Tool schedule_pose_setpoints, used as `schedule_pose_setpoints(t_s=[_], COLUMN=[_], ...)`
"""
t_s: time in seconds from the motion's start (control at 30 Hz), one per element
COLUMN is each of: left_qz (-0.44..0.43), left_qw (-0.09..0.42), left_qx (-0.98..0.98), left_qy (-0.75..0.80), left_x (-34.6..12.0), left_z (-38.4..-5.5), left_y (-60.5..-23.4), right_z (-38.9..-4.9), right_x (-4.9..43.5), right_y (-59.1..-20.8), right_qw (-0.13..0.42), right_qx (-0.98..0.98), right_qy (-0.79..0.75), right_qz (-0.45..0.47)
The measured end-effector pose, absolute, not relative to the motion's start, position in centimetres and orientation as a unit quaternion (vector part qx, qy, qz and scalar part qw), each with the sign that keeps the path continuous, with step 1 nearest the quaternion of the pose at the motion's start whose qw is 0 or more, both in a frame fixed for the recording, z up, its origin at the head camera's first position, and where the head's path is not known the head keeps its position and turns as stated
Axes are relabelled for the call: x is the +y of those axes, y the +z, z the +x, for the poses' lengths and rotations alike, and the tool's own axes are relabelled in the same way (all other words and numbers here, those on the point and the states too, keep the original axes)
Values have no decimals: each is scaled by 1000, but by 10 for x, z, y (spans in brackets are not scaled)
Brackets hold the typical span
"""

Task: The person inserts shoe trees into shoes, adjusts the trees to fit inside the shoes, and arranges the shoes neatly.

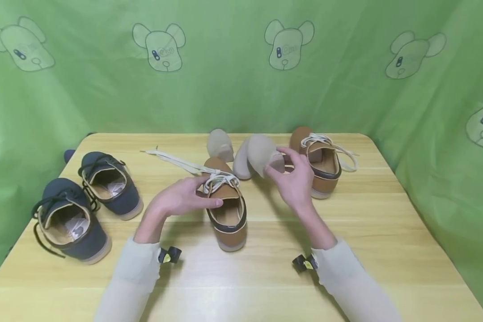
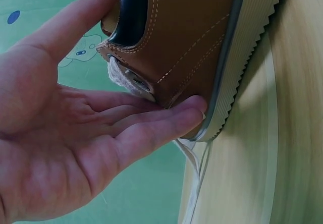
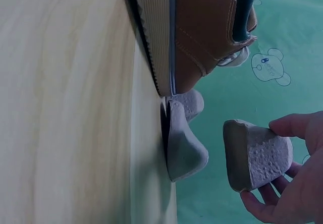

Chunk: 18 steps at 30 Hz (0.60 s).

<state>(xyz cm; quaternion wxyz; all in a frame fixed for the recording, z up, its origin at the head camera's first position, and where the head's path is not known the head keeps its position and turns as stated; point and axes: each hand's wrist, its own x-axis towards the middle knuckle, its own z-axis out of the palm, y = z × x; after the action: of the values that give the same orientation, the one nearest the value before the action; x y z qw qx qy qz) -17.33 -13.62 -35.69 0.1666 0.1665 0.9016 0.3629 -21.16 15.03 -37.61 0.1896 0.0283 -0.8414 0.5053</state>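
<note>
A brown lace-up shoe (image 1: 231,237) with white laces and a dark collar stands mid-table, its heel toward me. Around its left side curls my left hand (image 1: 183,197), the thumb at the opening and the fingers along the outer side, as the left wrist view shows. My right hand (image 1: 295,179) pinches a grey molded shoe insert (image 3: 265,156) between thumb and fingers, raised above the table. Two similar grey inserts, one (image 1: 219,144) at the back and one (image 1: 241,161) nearer, lie beyond the brown shoe. The second brown shoe (image 1: 325,184) stands right of my right hand.
Two navy lace-up shoes (image 1: 98,243) stand at the table's left, with crumpled white paper inside. One long white lace (image 1: 173,158) trails left from the middle shoe. Green printed curtains (image 1: 225,80) hang behind and beside the wooden table (image 1: 346,268).
</note>
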Motion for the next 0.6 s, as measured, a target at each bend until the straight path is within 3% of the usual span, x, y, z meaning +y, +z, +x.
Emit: schedule_pose_setpoints(t_s=[0.6], left_qz=[173], left_qw=[147], left_qx=[912], left_qy=[342], left_x=[-134], left_z=[-174], left_y=[-355], right_z=[-201], right_x=[158], right_y=[-369], right_qw=[191], right_qx=[-851], right_qy=[488], right_qz=[38])
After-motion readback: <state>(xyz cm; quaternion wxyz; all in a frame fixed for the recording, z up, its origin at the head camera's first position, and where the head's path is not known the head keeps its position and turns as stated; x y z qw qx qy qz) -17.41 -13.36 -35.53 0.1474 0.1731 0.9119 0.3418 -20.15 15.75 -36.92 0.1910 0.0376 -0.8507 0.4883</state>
